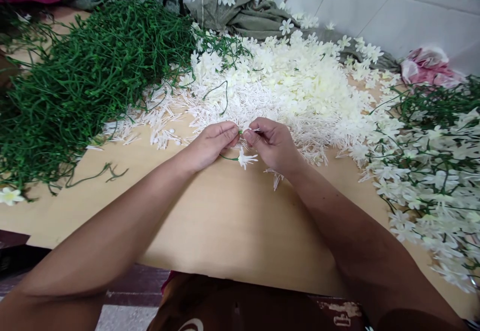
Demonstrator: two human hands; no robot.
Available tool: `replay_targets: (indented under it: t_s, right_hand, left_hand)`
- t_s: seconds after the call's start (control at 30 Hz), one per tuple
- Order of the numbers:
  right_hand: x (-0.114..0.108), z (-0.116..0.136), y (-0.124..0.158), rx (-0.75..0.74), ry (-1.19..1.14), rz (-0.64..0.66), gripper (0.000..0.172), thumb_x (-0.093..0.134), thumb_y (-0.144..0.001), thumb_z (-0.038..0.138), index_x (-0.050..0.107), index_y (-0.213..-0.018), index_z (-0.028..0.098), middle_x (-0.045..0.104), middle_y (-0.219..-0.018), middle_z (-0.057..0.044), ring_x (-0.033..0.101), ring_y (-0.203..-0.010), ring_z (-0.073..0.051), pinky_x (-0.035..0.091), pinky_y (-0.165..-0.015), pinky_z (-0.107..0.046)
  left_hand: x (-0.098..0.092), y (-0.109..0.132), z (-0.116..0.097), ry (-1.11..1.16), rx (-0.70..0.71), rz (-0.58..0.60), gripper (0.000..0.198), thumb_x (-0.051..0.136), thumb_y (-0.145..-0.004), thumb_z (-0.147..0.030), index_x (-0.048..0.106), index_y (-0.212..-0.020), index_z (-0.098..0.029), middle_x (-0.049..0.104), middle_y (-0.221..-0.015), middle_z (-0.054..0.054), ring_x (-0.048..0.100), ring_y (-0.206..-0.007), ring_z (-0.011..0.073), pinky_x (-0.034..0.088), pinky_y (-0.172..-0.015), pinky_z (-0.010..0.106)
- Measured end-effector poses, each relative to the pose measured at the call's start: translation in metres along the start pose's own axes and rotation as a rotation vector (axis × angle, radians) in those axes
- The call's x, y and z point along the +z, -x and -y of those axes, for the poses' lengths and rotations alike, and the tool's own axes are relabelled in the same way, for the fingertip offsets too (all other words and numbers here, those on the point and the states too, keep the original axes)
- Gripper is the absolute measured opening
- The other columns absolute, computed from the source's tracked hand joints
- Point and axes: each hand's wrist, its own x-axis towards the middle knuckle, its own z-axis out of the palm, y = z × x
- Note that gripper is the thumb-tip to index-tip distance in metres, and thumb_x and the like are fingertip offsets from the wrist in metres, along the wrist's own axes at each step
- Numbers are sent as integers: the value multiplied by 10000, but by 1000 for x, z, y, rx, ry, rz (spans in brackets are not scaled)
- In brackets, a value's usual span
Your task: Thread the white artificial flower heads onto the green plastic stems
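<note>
Pinching a green stem [240,131] over the table [236,211], near its middle, your left hand [214,143] faces your right hand [275,143], gripping a white strand [256,130]. Both seem light, bendy; hold stems, not petals [246,159].

This looks like a workshop for artificial flowers. Green stems [97,66], loose white petals [307,78] and stemmed flowers [427,176] heap a table [225,231] beside a tiled wall [423,18].

Nothing legible — the pale curved mark [193,321] at the bottom edge is cut off.
</note>
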Motion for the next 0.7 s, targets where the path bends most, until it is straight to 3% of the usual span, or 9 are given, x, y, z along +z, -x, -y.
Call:
replay_targets:
  t_s: [0.13, 0.3, 0.5, 0.7]
  right_hand:
    - [-1, -1, 1, -37, 109, -3, 283, 583, -837, 372, 510, -650, 173, 507, -586, 19, 413, -555, -82, 328, -541, -244]
    - [-3, -2, 0, -55, 223, -26, 227, 532, -839, 257, 496, -631, 176, 439, -570, 29, 385, -581, -88, 320, -574, -251]
    - [-4, -2, 0, -101, 223, -22, 237, 534, -837, 258, 492, -619, 175, 438, -569, 28, 388, -581, -88, 317, -579, -252]
    - [-2, -4, 1, 21, 63, 31, 303, 588, -826, 376, 496, -616, 177, 427, -538, 38, 375, -525, -77, 296, -515, -237]
  left_hand:
    - [-2, -1, 3, -110, 15, -21, 440, 565, -799, -537, 426, -595, -173, 311, -535, -54, 256, -488, 63, 189, -452, 231]
    - [-2, 0, 1, -221, 53, -6, 409, 535, -828, -499, 425, -604, -174, 329, -550, -49, 284, -510, 72, 210, -469, 237]
    - [0, -1, -2, -272, 72, 10, 413, 523, -832, -493, 403, -593, -177, 324, -552, -51, 291, -525, 76, 217, -492, 243]
    - [1, -2, 3, -226, 49, 16, 452, 533, -802, -548, 370, -584, -188, 313, -547, -51, 278, -522, 79, 207, -492, 244]
